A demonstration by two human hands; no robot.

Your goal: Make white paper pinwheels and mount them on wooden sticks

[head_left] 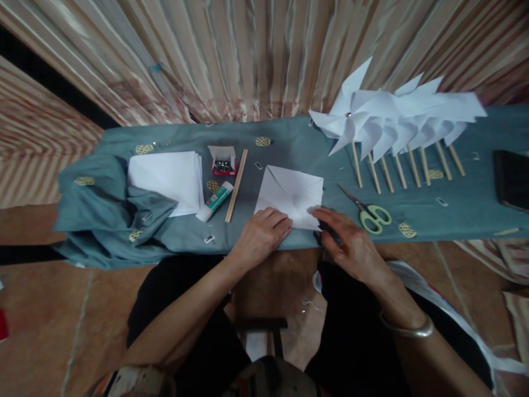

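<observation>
A square sheet of white paper (291,193) lies on the cloth in front of me, with cut lines running inward from its corners. My left hand (264,230) is on its near left edge, fingers curled together and pressed on the paper. At the near right corner is my right hand (349,240), its forefinger touching the sheet and its thumb held apart, with a dark gap between them. Green-handled scissors (370,215) rest just right of that hand. Left of the sheet are thin wooden sticks (237,186), a glue stick (215,202) and a small red open box of metal pins (223,164).
A stack of white paper (167,179) sits at the left, partly under bunched cloth (107,204). Several white paper pinwheels (397,121) on wooden sticks lie in a row at the back right. A dark object (511,179) is at the far right. Pleated curtains (256,60) hang behind the table.
</observation>
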